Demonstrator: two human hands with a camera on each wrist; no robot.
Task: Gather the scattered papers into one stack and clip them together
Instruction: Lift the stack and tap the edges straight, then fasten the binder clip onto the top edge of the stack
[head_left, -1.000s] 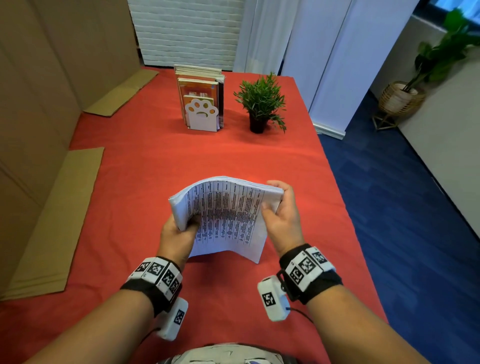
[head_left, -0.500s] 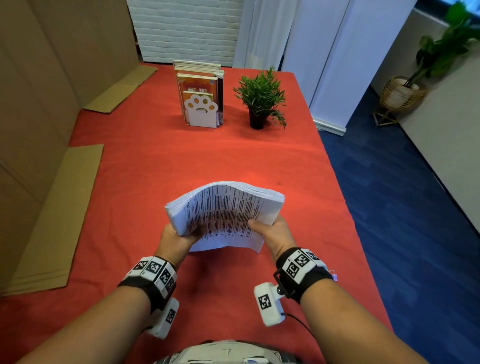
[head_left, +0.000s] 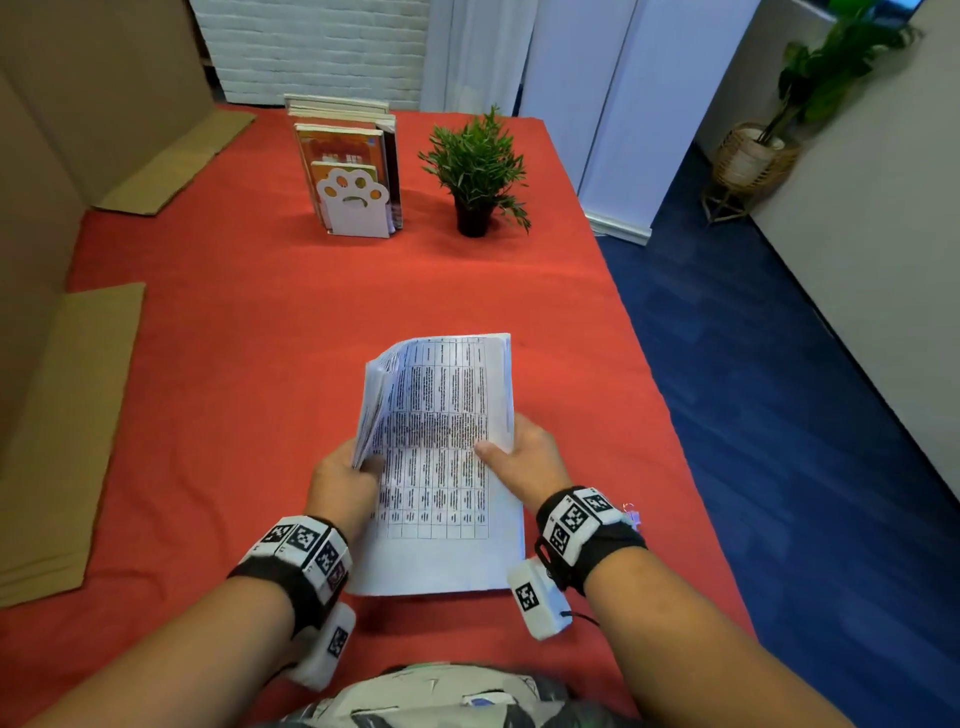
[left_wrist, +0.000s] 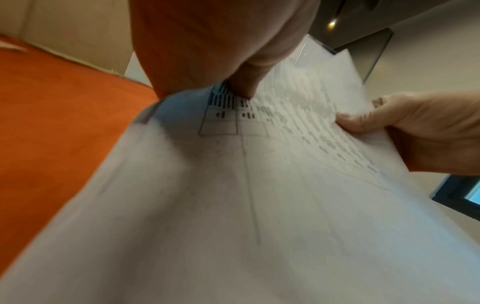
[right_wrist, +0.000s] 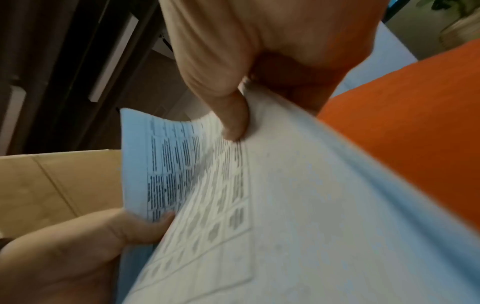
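A thick stack of white papers (head_left: 441, 447) printed with tables is held up between both hands above the red tablecloth (head_left: 234, 364), long side pointing away from me. My left hand (head_left: 345, 473) grips its left edge, thumb on top; the sheets fan and curl there. My right hand (head_left: 519, 460) pinches the right edge with the thumb on the printed face. The left wrist view has the paper stack (left_wrist: 259, 195) filling the frame, with my left thumb (left_wrist: 246, 82) pressing on it. In the right wrist view my right thumb (right_wrist: 233, 117) presses the paper stack (right_wrist: 298, 216). A small pink clip (head_left: 631, 514) peeks out beyond my right wrist.
A paw-shaped white bookend (head_left: 356, 205) with upright books (head_left: 345, 145) and a small potted plant (head_left: 475, 171) stand at the back of the table. Flat cardboard sheets (head_left: 57, 431) lie along the left. The table's right edge drops to blue carpet (head_left: 779, 415).
The stack was held crosswise with its long side left to right; both hands have turned it lengthwise, and it hangs lower and nearer to me. The head view has tilted down slightly.
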